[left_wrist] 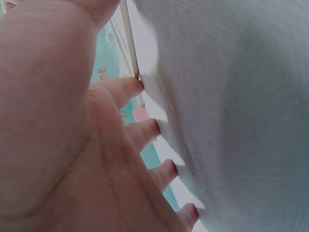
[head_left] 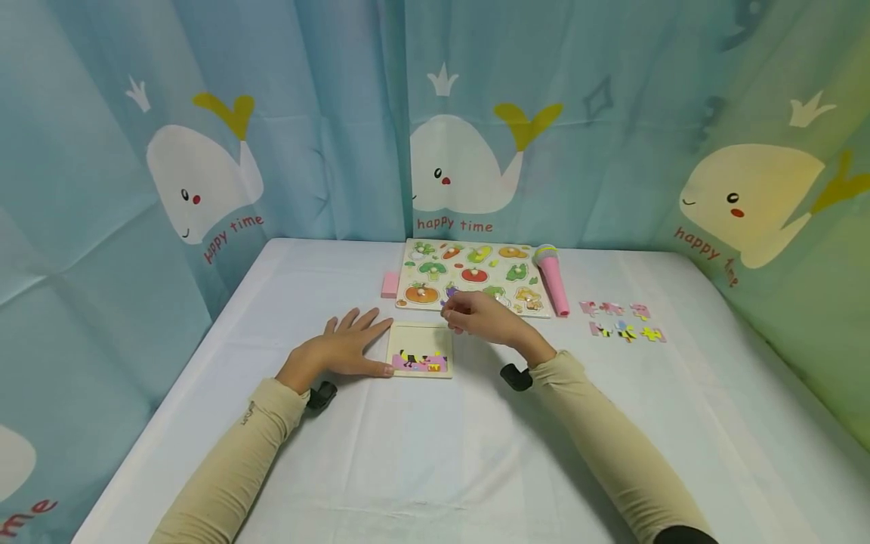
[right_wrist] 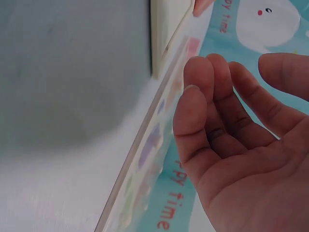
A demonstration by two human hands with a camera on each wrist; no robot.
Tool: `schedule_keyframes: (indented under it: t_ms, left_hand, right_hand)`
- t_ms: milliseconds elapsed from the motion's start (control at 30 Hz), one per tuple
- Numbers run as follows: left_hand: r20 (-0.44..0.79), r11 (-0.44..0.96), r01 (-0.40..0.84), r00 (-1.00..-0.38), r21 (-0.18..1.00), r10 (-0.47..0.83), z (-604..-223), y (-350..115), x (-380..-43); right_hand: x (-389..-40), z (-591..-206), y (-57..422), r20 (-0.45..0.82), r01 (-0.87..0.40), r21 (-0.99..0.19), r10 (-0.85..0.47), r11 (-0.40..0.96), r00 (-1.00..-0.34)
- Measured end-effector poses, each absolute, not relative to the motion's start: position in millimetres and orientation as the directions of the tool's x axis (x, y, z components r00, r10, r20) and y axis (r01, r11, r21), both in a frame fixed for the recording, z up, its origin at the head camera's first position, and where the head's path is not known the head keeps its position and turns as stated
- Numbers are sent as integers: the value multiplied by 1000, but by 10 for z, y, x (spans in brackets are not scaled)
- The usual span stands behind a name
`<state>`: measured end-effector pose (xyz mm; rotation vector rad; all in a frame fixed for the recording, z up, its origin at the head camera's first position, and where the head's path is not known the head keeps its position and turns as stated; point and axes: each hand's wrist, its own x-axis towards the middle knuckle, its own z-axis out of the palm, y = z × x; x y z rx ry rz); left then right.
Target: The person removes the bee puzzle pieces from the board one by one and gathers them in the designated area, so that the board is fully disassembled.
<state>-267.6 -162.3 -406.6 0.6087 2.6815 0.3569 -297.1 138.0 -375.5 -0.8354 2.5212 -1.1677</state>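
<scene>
A small square wooden puzzle tray [head_left: 421, 338] lies on the table, its lower part filled with pink, black and yellow puzzle pieces [head_left: 420, 363]. My left hand [head_left: 347, 350] is spread flat beside it, with thumb and index finger at the tray's left edge. In the left wrist view, its fingertips [left_wrist: 136, 85] rest on the white cloth. Above the tray's right side hovers my right hand [head_left: 482, 317], its fingers loosely bent. Nothing shows between those fingers [right_wrist: 190, 113] in the right wrist view.
A vegetable knob puzzle board [head_left: 435, 258] lies behind the tray, with a pink block [head_left: 390, 285] at its left and a pink toy microphone [head_left: 553, 283] at its right. Several loose jigsaw pieces [head_left: 625, 330] lie in two rows farther right. A whale-print curtain [head_left: 340, 113] hangs behind the table.
</scene>
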Motion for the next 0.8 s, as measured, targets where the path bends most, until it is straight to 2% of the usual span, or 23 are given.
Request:
schedule_keyframes:
  t_ms: [333,800]
  left_hand:
    - [-292,875,370,-839,311,459,-4065,-1620,-2683]
    - [-287,860,373,-831,347,477,-4082,-1643,-2688]
  right_hand:
    - [-2957,-3804,1192,35,-444,-755,-646,483,-763]
    - [-2879,-3832,962,-20,-430,-759,-678,488,-735]
